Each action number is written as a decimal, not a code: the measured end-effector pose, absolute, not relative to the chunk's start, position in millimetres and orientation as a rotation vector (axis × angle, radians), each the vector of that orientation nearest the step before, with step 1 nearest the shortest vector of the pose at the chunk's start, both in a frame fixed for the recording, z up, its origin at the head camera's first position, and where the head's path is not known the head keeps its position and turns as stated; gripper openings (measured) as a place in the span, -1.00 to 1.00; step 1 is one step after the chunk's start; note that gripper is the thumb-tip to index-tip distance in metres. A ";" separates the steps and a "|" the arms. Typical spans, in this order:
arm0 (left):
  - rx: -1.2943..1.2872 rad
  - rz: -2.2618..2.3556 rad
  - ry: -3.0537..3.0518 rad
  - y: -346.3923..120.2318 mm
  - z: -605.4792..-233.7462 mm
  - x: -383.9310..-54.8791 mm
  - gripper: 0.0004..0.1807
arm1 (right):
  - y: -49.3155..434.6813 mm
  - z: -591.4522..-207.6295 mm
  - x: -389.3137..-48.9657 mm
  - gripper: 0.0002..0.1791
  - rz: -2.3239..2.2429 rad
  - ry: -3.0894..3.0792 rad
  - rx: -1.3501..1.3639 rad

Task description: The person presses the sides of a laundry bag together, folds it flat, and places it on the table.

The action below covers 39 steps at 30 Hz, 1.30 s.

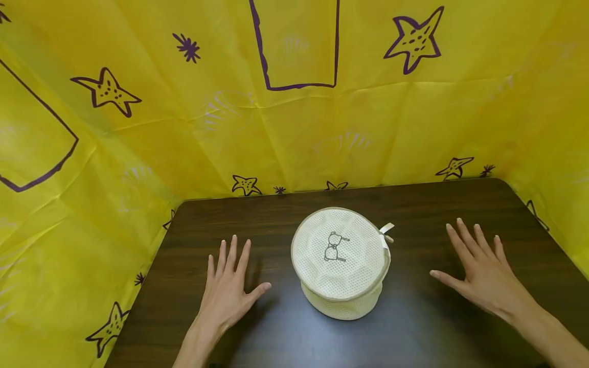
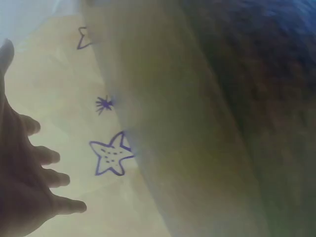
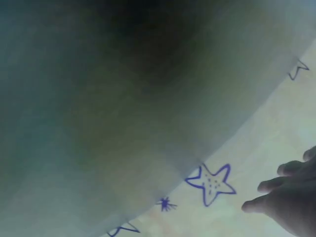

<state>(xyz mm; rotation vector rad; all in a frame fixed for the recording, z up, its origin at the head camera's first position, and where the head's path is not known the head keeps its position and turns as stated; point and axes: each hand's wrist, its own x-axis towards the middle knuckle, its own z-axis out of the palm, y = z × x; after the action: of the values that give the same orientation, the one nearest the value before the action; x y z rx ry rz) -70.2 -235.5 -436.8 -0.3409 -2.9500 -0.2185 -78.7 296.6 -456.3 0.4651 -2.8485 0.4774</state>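
Observation:
A round cream mesh laundry bag (image 1: 338,255) stands on the dark wooden table (image 1: 267,332), its flat lid printed with a pair of glasses. A white ribbon tab (image 1: 385,234) sticks out at its right edge. To the left of the bag is my left hand (image 1: 227,294), palm down with fingers spread and straight, holding nothing. My right hand (image 1: 485,276) is on the other side, farther from the bag, also spread and without anything in it. Both wrist views show the fingers extended, with the bag out of their sight.
Yellow cloth (image 1: 294,133) printed with purple starfish and shells hangs behind the table and along both sides. The table's rounded back corners meet this cloth.

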 end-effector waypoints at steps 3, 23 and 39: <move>-0.368 -0.235 -2.930 -232.9 -433.0 -70.1 0.21 | 292.1 -448.9 -79.6 0.24 0.537 -2.818 0.454; -0.566 -0.544 -2.860 -209.7 -404.4 -72.1 0.15 | 245.0 -402.8 -70.6 0.15 0.595 -2.776 0.485; -0.756 -0.927 -2.744 -194.0 -394.2 -76.4 0.02 | 213.0 -380.7 -66.4 0.08 0.793 -2.735 0.585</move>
<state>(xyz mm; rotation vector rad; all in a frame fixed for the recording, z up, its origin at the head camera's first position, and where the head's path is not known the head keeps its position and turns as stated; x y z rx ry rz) -76.4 -194.0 -394.2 -0.7557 -2.7445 -0.9267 -66.4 213.0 -380.7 0.5855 -2.7351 0.7934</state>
